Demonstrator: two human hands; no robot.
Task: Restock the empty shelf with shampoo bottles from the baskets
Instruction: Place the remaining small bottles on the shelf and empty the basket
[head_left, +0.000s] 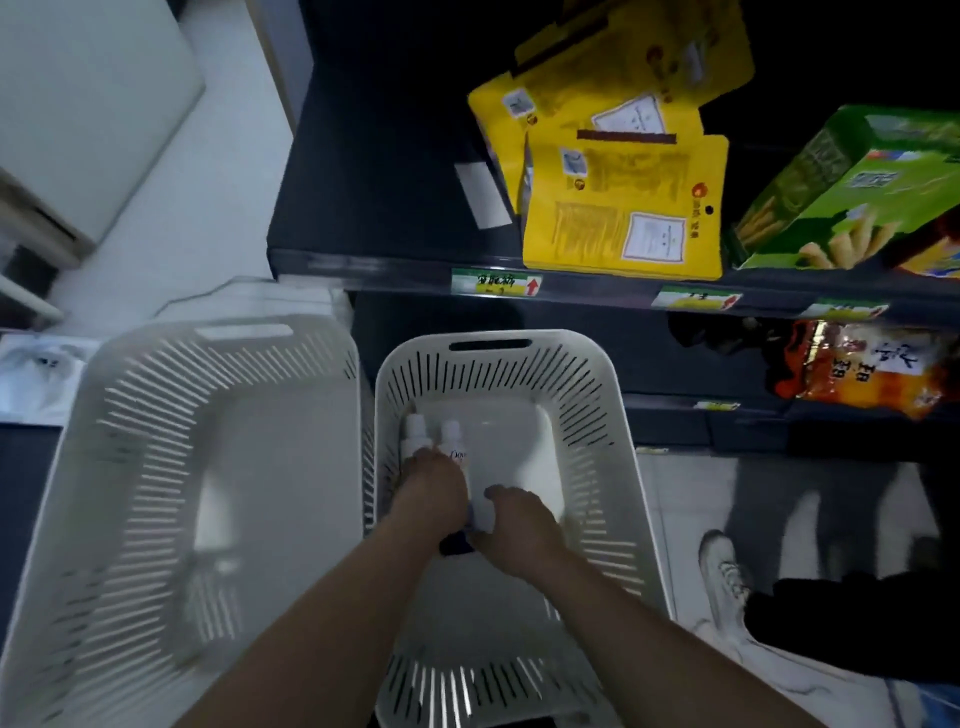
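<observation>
I'm watching left hand (434, 493) gripping shampoo bottles (451, 439) at basket's (592, 410) left wall | right hand (519, 525) beside, grip unclear | basket's right half lying open.

The floor (218, 208) carries two slotted white baskets: the smaller basket (589, 410) at six o'clock, the larger basket (145, 441) at eight o'clock.

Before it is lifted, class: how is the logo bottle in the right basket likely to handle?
The bottle looks like smooth, rigid plastic, so probably stiff but a little slippery. Its rounded body seems to lie flat on the basket floor, so a push may roll it.
</observation>
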